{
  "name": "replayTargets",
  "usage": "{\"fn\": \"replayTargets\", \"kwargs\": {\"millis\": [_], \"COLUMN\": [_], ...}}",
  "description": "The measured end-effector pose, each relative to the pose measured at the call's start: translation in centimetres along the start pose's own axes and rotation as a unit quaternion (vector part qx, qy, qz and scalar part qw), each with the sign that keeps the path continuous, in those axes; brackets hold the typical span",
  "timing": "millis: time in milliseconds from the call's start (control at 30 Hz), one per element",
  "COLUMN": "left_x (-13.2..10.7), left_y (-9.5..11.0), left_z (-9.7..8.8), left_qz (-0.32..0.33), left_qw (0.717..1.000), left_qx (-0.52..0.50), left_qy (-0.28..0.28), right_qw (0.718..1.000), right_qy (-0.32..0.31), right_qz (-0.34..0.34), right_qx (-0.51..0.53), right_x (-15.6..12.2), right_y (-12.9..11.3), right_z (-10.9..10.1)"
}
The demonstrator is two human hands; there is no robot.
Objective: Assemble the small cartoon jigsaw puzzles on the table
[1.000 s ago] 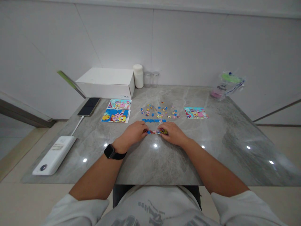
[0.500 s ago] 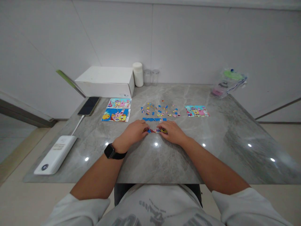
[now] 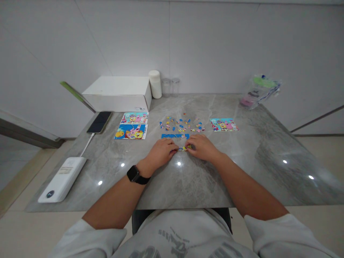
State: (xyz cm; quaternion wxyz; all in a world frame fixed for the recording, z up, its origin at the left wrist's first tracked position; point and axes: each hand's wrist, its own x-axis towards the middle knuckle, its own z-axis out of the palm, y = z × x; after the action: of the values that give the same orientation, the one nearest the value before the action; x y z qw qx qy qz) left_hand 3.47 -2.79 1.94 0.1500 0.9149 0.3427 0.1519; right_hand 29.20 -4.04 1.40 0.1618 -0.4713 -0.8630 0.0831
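Note:
A short strip of joined jigsaw puzzle pieces (image 3: 182, 148) lies low over the table, partly hidden by fingers. My left hand (image 3: 164, 150), with a black watch on its wrist, is closed on the strip's left end. On the right end, the bent fingers of my right hand (image 3: 202, 147) are pinched. Just beyond both hands sits a blue strip of joined puzzle pieces (image 3: 174, 136), flat on the table. Several loose puzzle pieces (image 3: 180, 126) are scattered behind it.
Cartoon picture cards (image 3: 131, 132) lie to the left, and another picture card (image 3: 224, 124) to the right. A phone (image 3: 99, 122) is cabled to a white power bank (image 3: 63, 179). At the back stand a white box (image 3: 116, 102), a white bottle (image 3: 155, 84), two clear glasses (image 3: 171, 87) and a plastic bag (image 3: 259, 92).
My left hand has moved right along the strip, closer to my right hand, so less of the strip shows. My right hand has shifted slightly right. The view has turned a little.

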Motion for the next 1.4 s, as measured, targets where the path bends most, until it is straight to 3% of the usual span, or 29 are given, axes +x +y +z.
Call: {"fn": "replayTargets", "kwargs": {"millis": [833,1400], "left_x": [0.1,0.2], "left_y": [-0.5,-0.2], "left_z": [0.9,0.8], "left_qz": [0.036,0.015], "left_qw": [0.998,0.999], "left_qx": [0.046,0.044], "left_qy": [-0.007,-0.003], "right_qw": [0.996,0.998], "right_qy": [-0.081,-0.056], "right_qz": [0.029,0.011], "right_qx": [-0.020,-0.006], "right_x": [0.2,0.2], "right_y": [-0.8,-0.6], "right_z": [-1.1,-0.5]}}
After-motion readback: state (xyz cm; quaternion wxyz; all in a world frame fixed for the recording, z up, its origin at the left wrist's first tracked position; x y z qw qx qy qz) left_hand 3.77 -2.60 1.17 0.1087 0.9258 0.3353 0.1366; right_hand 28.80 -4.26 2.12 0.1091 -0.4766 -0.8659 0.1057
